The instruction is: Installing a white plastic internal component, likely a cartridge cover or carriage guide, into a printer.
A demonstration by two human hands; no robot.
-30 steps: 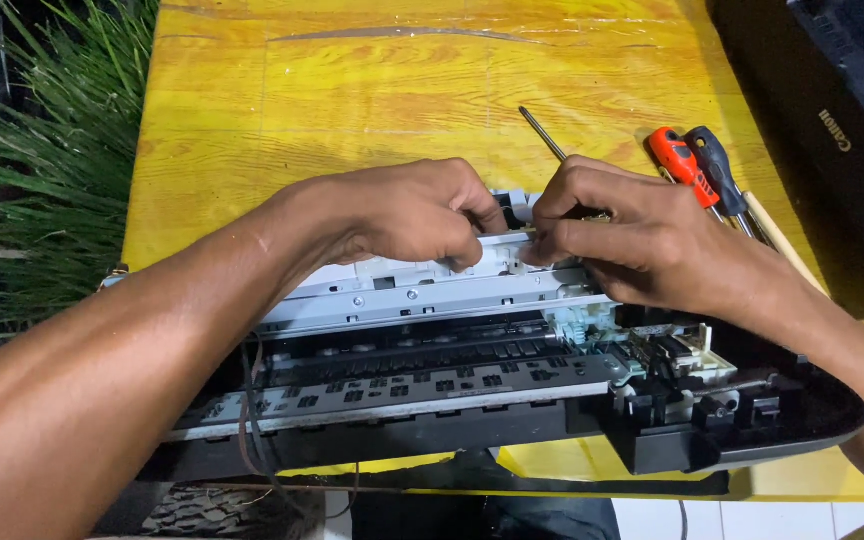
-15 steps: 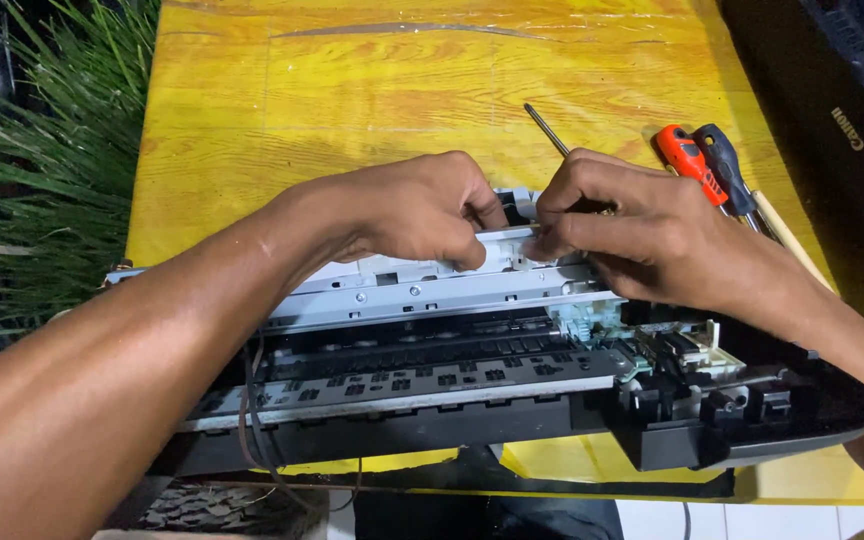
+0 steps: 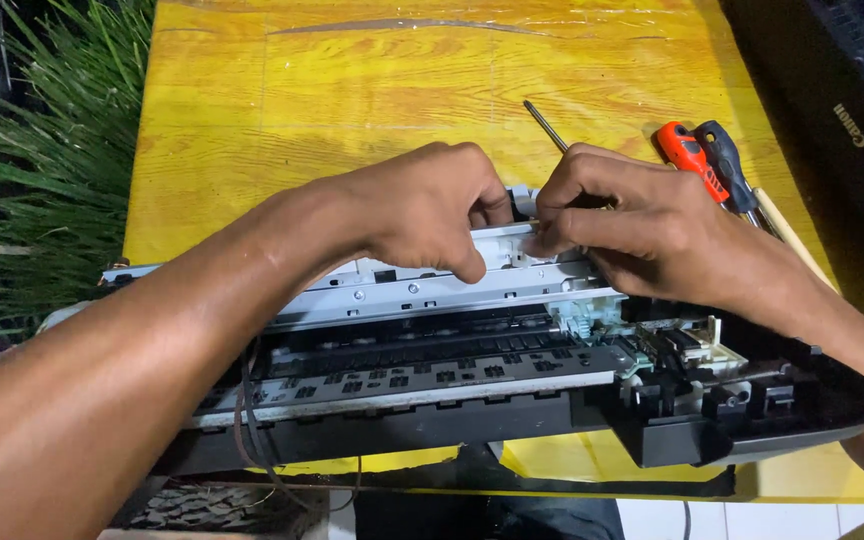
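Both the left hand (image 3: 432, 215) and right hand (image 3: 642, 225) pinch the opened printer's (image 3: 472, 390) metal rail (image 3: 402, 290) mid-tabletop, screwdrivers (image 3: 707, 165) near the right edge, bare yellow tabletop (image 3: 352, 90) beyond.

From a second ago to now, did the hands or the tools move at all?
Hardly. Both hands, left hand and right hand, keep pinching the metal rail of the opened printer; the right fingers only shifted slightly. The screwdrivers stayed on the yellow table, untouched. Nothing was picked up or let go.
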